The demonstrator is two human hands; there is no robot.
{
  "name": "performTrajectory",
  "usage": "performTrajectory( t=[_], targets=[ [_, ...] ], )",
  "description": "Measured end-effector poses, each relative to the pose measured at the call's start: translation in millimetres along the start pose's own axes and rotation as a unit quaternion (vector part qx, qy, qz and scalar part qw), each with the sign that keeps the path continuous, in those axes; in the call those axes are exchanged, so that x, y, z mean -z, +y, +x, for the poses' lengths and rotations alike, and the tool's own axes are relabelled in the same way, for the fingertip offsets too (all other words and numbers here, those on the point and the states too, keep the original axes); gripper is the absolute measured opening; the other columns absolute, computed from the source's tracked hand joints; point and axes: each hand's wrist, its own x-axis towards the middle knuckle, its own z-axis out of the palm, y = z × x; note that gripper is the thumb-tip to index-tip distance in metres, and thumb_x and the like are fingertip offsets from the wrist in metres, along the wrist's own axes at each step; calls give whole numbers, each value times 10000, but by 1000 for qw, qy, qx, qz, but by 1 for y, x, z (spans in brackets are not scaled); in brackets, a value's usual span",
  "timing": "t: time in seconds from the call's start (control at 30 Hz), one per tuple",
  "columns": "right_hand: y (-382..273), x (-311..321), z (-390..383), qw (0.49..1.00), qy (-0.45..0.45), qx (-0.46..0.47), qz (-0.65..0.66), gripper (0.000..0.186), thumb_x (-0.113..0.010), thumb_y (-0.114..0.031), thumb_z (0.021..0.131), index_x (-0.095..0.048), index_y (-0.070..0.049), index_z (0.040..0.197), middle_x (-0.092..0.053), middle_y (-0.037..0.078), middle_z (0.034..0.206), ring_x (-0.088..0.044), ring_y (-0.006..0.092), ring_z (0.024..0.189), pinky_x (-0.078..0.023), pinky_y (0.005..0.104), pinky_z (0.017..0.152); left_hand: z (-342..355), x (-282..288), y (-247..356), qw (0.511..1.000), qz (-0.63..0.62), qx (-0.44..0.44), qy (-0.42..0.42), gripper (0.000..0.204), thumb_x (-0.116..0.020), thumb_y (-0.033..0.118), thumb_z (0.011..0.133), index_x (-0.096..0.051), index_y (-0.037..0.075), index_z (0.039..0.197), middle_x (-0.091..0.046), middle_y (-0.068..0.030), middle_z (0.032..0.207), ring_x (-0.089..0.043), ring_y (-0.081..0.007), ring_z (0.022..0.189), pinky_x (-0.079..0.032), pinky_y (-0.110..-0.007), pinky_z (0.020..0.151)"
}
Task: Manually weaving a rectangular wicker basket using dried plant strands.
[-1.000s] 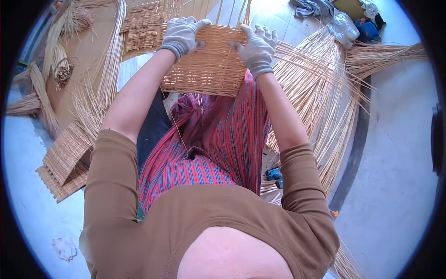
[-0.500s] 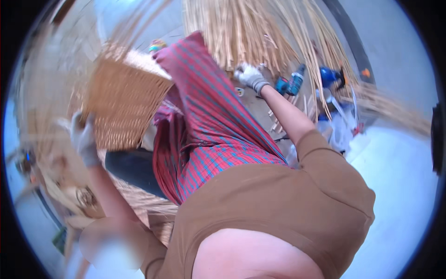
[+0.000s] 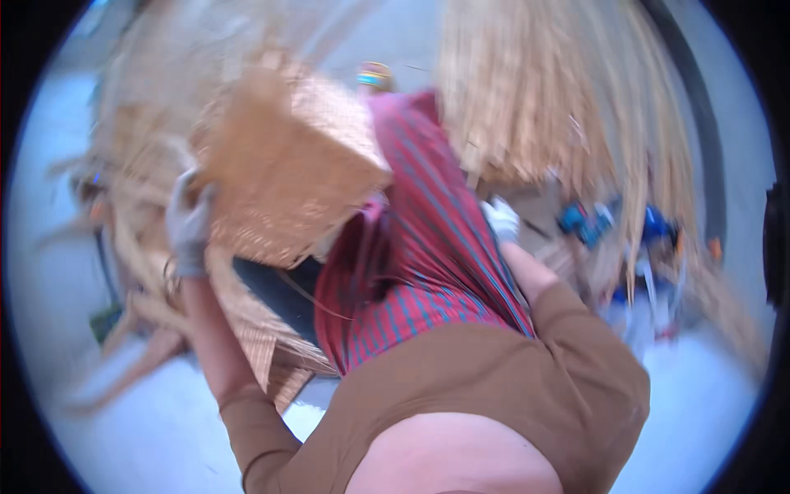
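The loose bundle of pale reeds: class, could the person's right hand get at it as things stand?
Probably yes. The gloved right hand is empty, just below the hanging reeds, with nothing visible between; motion blur hides detail.

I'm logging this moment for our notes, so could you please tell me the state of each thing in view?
Woven basket: unfinished, tilted, raised off the lap, blurred by motion.
Left hand: gloved, its grip on the basket's edge.
Right hand: gloved, off the basket, near the reed strands; whether it holds anything is unclear.
Reed strands: loose, fanned in a bundle.
Striped cloth: draped over the lap.
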Motion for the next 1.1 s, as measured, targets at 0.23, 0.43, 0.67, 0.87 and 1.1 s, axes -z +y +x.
performTrajectory(
  t=[0.23,0.43,0.67,0.87,1.1],
  targets=[
    [45,-27,55,918,-240,51,-312,308,-600,-370,976,-679,-197,1219,-686,134,1145,-709,354,1044,-575,479,880,2,-22,48,989,140,-43,34,422,-768,164,950,-676,152,1362,-713,-147,1093,-711,-266,1011,-557,-379,919],
    [63,-59,66,923,-149,-213,285,348,-693,-341,989,-615,-88,1215,-715,119,1079,-698,262,966,-569,400,876,-8,-40,75,932,358,-11,56,516,-704,179,986,-585,132,1486,-710,-156,1200,-669,-328,1172,-497,-429,1034],
    [-12,79,81,568,-58,-201,796,205,-623,-296,1071,-637,-99,1127,-684,45,1018,-647,169,886,-563,337,842,-34,-116,101,872,297,-144,361,527,-692,229,942,-610,225,1462,-613,-206,1341,-564,-463,1235,-337,-620,1136],
    [-186,252,55,800,-37,174,573,162,-603,-192,1079,-682,-82,1168,-682,31,1002,-642,126,870,-562,298,826,-110,-210,131,978,-189,-91,-13,261,-709,225,1026,-688,100,1255,-722,-63,1073,-689,-212,908,-560,-352,863],
    [-359,306,37,795,-89,583,142,524,-825,-263,896,-637,-105,1359,-661,165,1231,-704,357,1012,-582,409,838,-103,-166,84,853,-505,47,-120,214,-689,207,1051,-639,53,1190,-705,-45,931,-687,-133,816,-593,-299,731]
  ],
)
